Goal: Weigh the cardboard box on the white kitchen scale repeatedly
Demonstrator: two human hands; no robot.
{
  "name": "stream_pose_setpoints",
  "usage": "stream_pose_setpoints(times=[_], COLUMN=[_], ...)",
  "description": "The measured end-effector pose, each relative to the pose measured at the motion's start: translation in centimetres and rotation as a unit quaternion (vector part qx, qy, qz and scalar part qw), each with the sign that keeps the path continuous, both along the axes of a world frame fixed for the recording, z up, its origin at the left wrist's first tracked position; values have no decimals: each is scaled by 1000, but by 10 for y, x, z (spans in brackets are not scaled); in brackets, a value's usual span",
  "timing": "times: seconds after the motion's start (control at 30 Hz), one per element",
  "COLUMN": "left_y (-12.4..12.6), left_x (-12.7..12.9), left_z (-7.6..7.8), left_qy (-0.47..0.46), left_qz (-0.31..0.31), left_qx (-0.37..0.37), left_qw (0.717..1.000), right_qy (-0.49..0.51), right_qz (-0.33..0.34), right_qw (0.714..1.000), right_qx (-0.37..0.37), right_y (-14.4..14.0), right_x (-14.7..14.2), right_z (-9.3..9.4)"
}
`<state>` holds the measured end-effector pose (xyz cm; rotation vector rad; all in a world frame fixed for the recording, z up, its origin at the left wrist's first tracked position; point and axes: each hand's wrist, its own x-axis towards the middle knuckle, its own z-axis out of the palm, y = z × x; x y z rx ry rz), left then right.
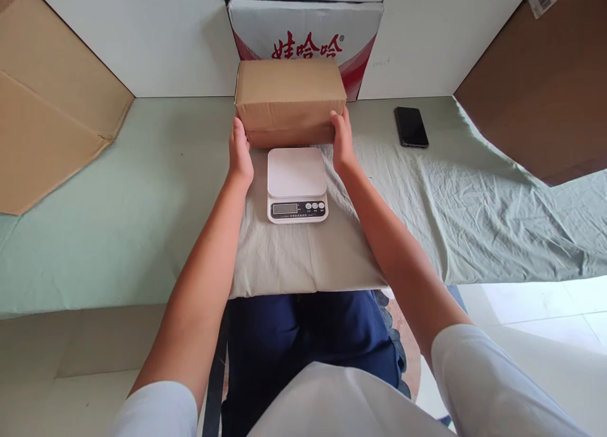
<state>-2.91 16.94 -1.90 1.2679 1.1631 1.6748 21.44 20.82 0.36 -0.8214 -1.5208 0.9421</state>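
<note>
Between my two hands is a closed brown cardboard box point(290, 102), just behind a kitchen scale. My left hand point(241, 147) presses against the box's left end, with most of its fingers hidden behind the side. On the opposite end, my right hand point(343, 136) grips the right front corner, its thumb showing on the front face. The white kitchen scale point(297, 174) lies nearer to me, between my forearms, with its display and buttons facing me. Nothing rests on its plate. Whether the box touches the cloth I cannot tell.
A pale green cloth point(190, 234) covers the table. Right of the box lies a black smartphone point(411, 126). Large cardboard pieces stand at left point(52, 102) and right point(545, 89). Against the back is a white and red carton point(303, 29) with red characters.
</note>
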Motion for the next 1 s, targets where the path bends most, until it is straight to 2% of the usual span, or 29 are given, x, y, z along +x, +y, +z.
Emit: stream_pose_setpoints(times=[0.1, 0.2, 0.33, 0.43, 0.53, 0.67, 1.0], left_y=[-24, -66, -126, -152, -158, -155, -156], left_x=[5, 16, 29, 33, 34, 32, 33], left_z=[26, 46, 49, 43, 38, 32, 29], left_qy=[24, 34, 55, 50, 51, 60, 33], left_qz=[-7, -29, -36, -34, -30, -27, -18], left_qx=[46, 99, 92, 94, 88, 73, 50], left_qw=[999, 994, 994, 994, 994, 995, 998], right_qy=[23, 43, 26, 37, 51, 54, 48], right_qz=[-11, 2, 8, 19, 21, 15, 22], right_qw=[999, 998, 999, 999, 998, 997, 997], right_qx=[21, 44, 28, -2, -32, -52, -50], right_y=[-17, -49, -102, -131, -145, -147, -147], right_x=[9, 21, 32, 33, 32, 30, 30], right_z=[28, 41, 33, 22, 16, 15, 13])
